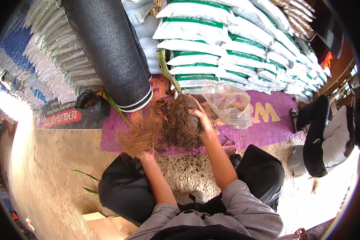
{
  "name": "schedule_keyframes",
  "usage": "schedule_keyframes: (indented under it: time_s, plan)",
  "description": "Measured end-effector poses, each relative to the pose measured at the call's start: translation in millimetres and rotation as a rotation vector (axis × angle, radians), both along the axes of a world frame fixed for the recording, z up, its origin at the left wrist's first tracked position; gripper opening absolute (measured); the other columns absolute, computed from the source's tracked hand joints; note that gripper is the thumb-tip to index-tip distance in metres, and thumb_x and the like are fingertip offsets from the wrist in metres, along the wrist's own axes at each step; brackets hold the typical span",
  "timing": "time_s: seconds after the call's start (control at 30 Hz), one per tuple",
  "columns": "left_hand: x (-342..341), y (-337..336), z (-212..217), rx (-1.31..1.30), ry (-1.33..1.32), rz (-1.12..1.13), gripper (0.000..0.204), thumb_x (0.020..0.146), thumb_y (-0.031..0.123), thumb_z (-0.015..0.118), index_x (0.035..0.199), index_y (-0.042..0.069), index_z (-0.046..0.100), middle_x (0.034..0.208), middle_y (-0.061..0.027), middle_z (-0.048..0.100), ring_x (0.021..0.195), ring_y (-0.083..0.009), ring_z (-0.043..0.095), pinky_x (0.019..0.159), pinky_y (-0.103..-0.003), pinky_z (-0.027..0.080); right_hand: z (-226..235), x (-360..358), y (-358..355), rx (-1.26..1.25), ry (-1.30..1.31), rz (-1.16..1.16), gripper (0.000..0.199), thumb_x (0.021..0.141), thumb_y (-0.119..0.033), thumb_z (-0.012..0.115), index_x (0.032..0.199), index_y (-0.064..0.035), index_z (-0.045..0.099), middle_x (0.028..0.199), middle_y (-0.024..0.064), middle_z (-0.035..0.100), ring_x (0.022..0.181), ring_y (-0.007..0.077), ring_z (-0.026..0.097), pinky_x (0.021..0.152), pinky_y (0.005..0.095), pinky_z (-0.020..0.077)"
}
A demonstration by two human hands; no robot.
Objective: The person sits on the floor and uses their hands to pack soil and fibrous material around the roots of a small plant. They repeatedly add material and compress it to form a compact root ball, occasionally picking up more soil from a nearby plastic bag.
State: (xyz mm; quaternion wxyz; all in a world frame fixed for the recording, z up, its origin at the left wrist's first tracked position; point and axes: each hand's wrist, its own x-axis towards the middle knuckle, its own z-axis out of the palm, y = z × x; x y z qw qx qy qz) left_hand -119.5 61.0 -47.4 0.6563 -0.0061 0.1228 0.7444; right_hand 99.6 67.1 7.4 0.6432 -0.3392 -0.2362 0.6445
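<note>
My right hand is wrapped round the side of a plant's root ball, dark with soil and hairy with roots. From its top rises a thick green stem, tilted to the left. In my left hand is a loose clump of brown coconut fibre, which hides most of the fingers. The clump is beside the root ball, to its left. Beneath the root ball a heap of dark soil lies on a purple sheet. A long green leaf shows behind the fibre.
A black roll of netting stands behind my left hand, near a black pot of soil. White-and-green sacks are stacked at the back. A clear plastic bag lies right of my right hand. Another person's legs are at the right.
</note>
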Motion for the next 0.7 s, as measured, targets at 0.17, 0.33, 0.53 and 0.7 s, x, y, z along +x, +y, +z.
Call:
schedule_keyframes:
  time_s: [0.17, 0.33, 0.53, 0.7]
  plan:
    - [-13, -16, -6, 0.174, -0.008, -0.152, 0.066, 0.087, 0.055, 0.036, 0.134, 0.009, 0.034, 0.136, -0.0135, 0.037, 0.119, -0.036, 0.041, 0.096, -0.054, 0.036, 61, 7, -50, 0.111, -0.091, -0.064, 0.071, 0.067, -0.016, 0.061, 0.134, -0.0109, 0.037, 0.126, 0.0129, 0.046, 0.114, 0.0243, 0.042, 0.093, 0.037, 0.0354]
    - [19, -38, 13, 0.321, 0.046, -0.268, 0.062, 0.089, 0.051, 0.033, 0.137, 0.013, 0.029, 0.139, -0.0088, 0.034, 0.121, -0.035, 0.039, 0.098, -0.054, 0.034, 98, 23, -98, 0.248, 0.007, -0.12, 0.067, 0.071, -0.018, 0.057, 0.134, -0.0079, 0.038, 0.132, 0.0128, 0.042, 0.116, 0.0239, 0.044, 0.097, 0.0344, 0.0358]
    - [38, -54, 23, 0.342, -0.071, -0.414, 0.066, 0.088, 0.056, 0.031, 0.139, 0.013, 0.026, 0.142, -0.0085, 0.029, 0.125, -0.038, 0.033, 0.098, -0.06, 0.029, 117, 16, -130, 0.293, -0.025, -0.157, 0.068, 0.07, -0.017, 0.059, 0.134, -0.0089, 0.038, 0.13, 0.0128, 0.044, 0.114, 0.0242, 0.045, 0.096, 0.0342, 0.0375]
    - [54, -67, 41, 0.486, -0.265, -0.606, 0.071, 0.088, 0.055, 0.034, 0.14, 0.009, 0.02, 0.142, -0.0137, 0.028, 0.123, -0.039, 0.035, 0.098, -0.059, 0.03, 111, 16, -134, 0.256, -0.182, -0.122, 0.077, 0.063, -0.017, 0.064, 0.134, -0.0066, 0.037, 0.132, 0.0107, 0.043, 0.118, 0.0218, 0.043, 0.098, 0.0324, 0.0343]
